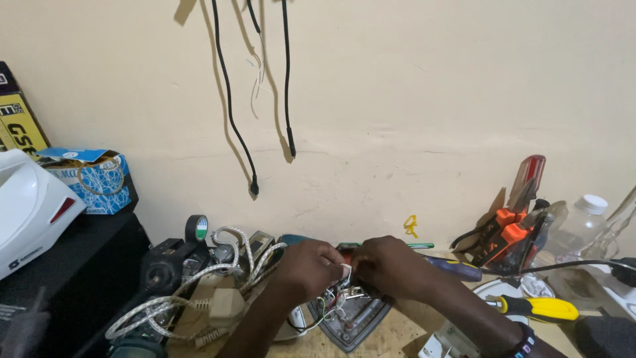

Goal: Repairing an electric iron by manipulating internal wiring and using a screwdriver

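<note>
At 6 o'clock on the bench (391, 331), both hands, left hand (306, 268) and right hand (391, 265), pinch a white wire (345, 270) above an opened iron soleplate (350, 319); a yellow-handled screwdriver (535, 307) lies at 4 o'clock.

I'm looking at a small repair workbench: screwdrivers (538, 307) and pliers (505, 240) lean by the wall, a tape roll (197, 228), coiled cables (199, 292), loose black wires (228, 99) hang down the cream wall (430, 86).

I see the left hand (306, 264) & right hand (389, 265) pinching a small white wire end (345, 271) together above an opened iron base (350, 319), w/ a yellow-handled screwdriver (534, 307) lying near on the right.
</note>
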